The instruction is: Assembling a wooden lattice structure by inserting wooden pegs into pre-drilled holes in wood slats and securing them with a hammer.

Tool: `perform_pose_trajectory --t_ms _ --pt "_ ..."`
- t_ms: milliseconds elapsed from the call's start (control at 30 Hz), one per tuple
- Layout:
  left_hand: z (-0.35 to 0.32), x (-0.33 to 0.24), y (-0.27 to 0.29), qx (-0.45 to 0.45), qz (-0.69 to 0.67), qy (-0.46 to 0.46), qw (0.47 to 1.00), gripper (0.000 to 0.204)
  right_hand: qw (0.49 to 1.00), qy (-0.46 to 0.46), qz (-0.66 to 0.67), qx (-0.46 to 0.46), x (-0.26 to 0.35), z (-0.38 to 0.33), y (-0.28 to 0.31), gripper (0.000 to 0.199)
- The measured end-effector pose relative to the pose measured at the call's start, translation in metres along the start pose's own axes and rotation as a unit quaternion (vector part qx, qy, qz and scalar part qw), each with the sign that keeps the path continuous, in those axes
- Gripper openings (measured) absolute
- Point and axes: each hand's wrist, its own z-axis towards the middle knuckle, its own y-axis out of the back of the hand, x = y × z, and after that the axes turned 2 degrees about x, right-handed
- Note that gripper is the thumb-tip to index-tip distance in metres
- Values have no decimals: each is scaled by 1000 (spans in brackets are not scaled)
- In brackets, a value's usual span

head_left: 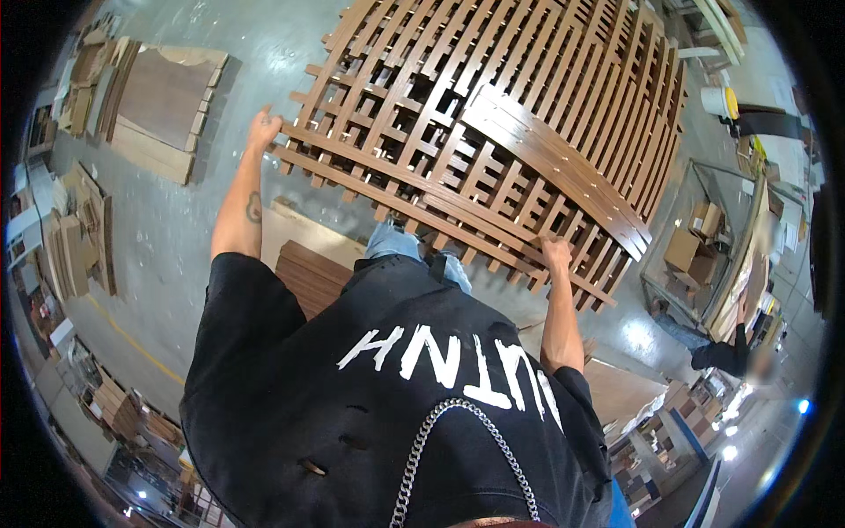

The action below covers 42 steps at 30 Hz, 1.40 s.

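Observation:
A long brown slat (412, 182) lies along the near side of a large criss-cross stack of brown slats (572, 75). My left hand (264, 128) is closed at the slat's left end, with its fingers partly hidden. Toward the other end, my right hand (555, 253) grips the same slat, fingers curled over it. Both arms are stretched wide apart. Beyond the slat, several slats (563, 172) rest side by side at an angle on top of the stack, their surface shiny under the light.
Brown boards (308, 277) lie low by my legs. Across the floor at left sits a flat cardboard-edged stack (163, 97). At right are a metal-framed cart with cardboard boxes (682, 249), a white bucket (715, 103) and another person in dark clothing (720, 355).

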Motion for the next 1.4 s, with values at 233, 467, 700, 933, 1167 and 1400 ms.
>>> perform_pose_trajectory --t_ms 233,467,700,933,1167,1400 --pt "14 19 -8 -23 55 41 997 70 999 4 -40 15 4 -9 5 56" --pt "10 7 -12 1 22 23 999 67 998 35 1 -61 -13 -8 -11 58" --pt "-14 82 -15 -140 62 26 988 78 946 11 196 -257 -36 -60 -41 66" --pt "-59 56 -34 -102 -320 312 889 63 748 -130 650 -36 -57 -74 -117 28" --pt "-52 75 -45 -12 -481 280 831 44 666 -146 730 -47 -42 -59 -108 23" --pt "-52 49 -33 -52 -277 258 924 49 937 1 255 -239 3 -94 -55 64"
